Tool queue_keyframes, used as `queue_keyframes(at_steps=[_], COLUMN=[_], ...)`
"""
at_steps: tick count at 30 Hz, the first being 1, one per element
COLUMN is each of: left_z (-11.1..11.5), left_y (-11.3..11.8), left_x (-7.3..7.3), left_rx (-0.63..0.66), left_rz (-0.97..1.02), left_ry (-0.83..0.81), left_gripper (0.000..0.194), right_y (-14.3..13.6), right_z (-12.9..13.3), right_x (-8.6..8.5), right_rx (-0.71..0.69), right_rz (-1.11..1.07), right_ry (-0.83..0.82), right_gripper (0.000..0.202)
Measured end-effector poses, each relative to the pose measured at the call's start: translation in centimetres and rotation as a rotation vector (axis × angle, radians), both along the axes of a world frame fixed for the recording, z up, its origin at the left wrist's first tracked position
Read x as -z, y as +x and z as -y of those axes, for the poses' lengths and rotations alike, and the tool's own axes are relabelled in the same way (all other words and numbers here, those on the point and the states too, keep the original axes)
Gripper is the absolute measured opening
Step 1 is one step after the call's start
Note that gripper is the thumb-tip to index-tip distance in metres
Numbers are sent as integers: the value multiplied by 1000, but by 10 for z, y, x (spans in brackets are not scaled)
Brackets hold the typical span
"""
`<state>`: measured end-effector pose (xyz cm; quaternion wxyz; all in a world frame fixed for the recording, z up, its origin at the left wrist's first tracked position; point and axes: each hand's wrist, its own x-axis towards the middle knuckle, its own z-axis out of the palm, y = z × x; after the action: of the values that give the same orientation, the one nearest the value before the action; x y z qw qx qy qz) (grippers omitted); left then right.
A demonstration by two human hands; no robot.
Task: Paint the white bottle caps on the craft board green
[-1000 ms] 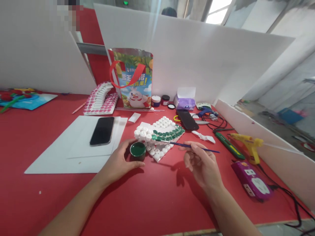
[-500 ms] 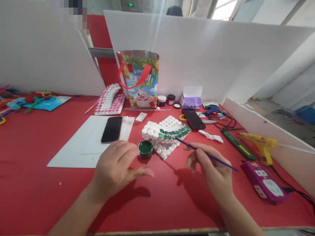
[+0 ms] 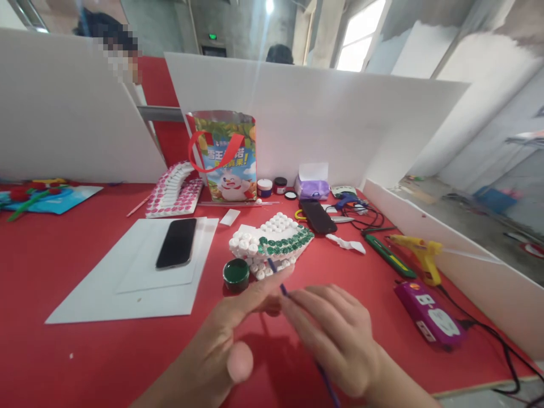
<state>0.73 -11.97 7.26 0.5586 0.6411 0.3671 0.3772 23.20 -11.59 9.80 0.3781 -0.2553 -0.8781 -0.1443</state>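
Observation:
My right hand is closed around a dark blue paintbrush, whose handle slants down below the palm. The brush tip reaches the curved white craft piece, which carries rows of small swirled knobs, some green and some white. My left hand is open, thumb apart and index finger stretched out beside the brush; whether it touches the brush I cannot tell. Just beyond the left fingers stands a small tub of green paint. The craft piece's near edge is partly hidden by my hands.
White sheets bear a black phone at left. A carton bag, paint jars and a purple tissue pack stand behind. To the right lie another phone, a green cutter, a yellow glue gun and a purple power strip.
My hands have come together in front of the craft piece. The brush has swung steeper, its tip now at the left end of the green row. The head view has shifted.

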Motion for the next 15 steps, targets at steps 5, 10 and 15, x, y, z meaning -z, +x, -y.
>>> queue_keyframes(at_steps=[5, 10, 15], left_z=[-14, -31, -38], left_y=[3, -14, -26], left_x=[5, -9, -24], left_rx=[104, 82, -66], left_rz=[221, 263, 133], left_ry=[-187, -152, -118], left_gripper=[102, 97, 46], right_y=[-6, 40, 98], right_z=[-10, -114, -264], right_x=[-3, 5, -2], right_rx=[-75, 140, 748], right_rz=[109, -250, -599], right_ry=[125, -128, -821], right_gripper=[26, 27, 21])
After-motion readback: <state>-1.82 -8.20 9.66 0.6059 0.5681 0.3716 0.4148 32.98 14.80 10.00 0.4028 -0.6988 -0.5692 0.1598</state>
